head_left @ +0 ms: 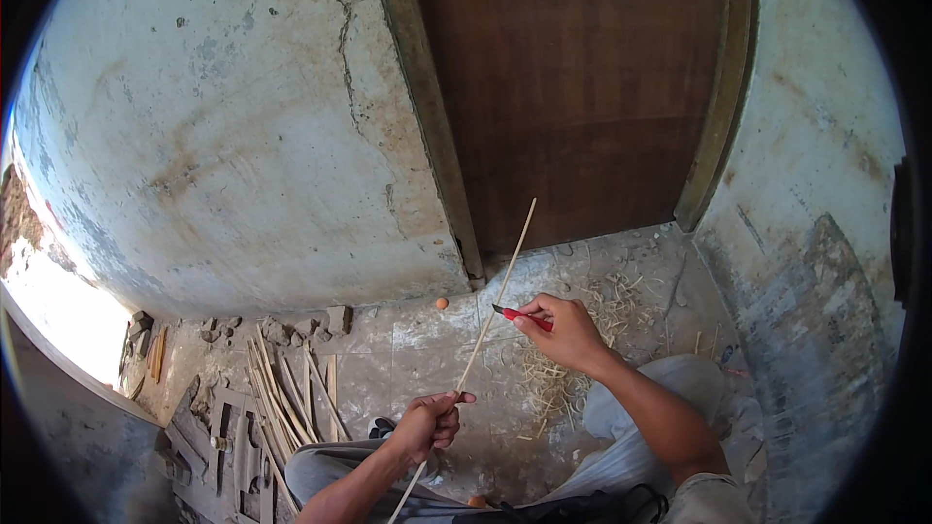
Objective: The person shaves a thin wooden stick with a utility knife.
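Observation:
A long, thin, pale strip of wood or bamboo (500, 296) slants up and away from my lap toward the brown door. My left hand (431, 426) is closed around its lower part, thumb along the strip. In my right hand (566, 331) is a red utility knife (529, 319), gripped between thumb and fingers. Its dark blade points left and lies close to the strip's middle; whether it touches cannot be made out. Curled pale shavings (553, 383) cover the floor below my right hand.
Several long split strips (282, 388) lie at the left beside a grey slotted slab (233, 451). Stone bits (282, 333) line the foot of the cracked wall (243, 136). A small orange ball-like thing (442, 304) rests on the floor. Ahead stands the brown door (582, 87).

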The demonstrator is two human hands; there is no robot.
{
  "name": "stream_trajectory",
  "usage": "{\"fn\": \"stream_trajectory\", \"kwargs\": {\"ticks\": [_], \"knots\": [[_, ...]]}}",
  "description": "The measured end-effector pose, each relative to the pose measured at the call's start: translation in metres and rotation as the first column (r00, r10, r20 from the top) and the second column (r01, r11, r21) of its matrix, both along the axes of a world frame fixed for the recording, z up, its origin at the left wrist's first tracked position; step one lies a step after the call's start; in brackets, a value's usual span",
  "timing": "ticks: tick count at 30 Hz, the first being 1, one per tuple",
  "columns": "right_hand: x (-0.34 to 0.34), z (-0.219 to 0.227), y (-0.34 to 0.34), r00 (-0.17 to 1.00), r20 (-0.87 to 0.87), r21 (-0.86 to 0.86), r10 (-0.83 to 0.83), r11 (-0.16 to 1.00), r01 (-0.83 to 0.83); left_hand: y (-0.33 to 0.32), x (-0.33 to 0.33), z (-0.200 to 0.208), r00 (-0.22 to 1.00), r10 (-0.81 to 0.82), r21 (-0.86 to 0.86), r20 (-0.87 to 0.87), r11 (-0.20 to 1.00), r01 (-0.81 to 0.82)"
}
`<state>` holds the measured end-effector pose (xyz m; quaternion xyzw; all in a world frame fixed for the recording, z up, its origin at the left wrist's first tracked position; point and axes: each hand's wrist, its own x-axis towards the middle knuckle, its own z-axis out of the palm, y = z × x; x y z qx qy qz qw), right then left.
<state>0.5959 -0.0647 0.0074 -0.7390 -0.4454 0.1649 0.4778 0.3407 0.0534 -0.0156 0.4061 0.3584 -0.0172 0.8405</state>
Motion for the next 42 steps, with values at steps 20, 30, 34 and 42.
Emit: {"fn": "stream_trajectory", "kwargs": {"ticks": [20,30,34,42], "knots": [[-0.052,-0.028,-0.011,0.921,0.365,0.001,0.137,0.989,-0.148,-0.022,0.02,-0.005,0.997,0.062,0.357,0.041,0.931,-0.072],[-0.056,-0.029,-0.009,0.917,0.371,0.03,0.144,0.986,-0.167,-0.022,0.017,-0.007,0.994,0.105,0.375,0.027,0.921,-0.107],[-0.057,-0.031,-0.009,0.909,0.377,0.04,0.176,0.978,-0.206,-0.026,0.017,-0.014,0.995,0.097,0.486,0.022,0.869,-0.096],[-0.06,-0.033,-0.007,0.91,0.384,0.058,0.157,0.979,-0.193,-0.031,0.012,-0.006,0.995,0.096,0.556,0.015,0.826,-0.088]]}}
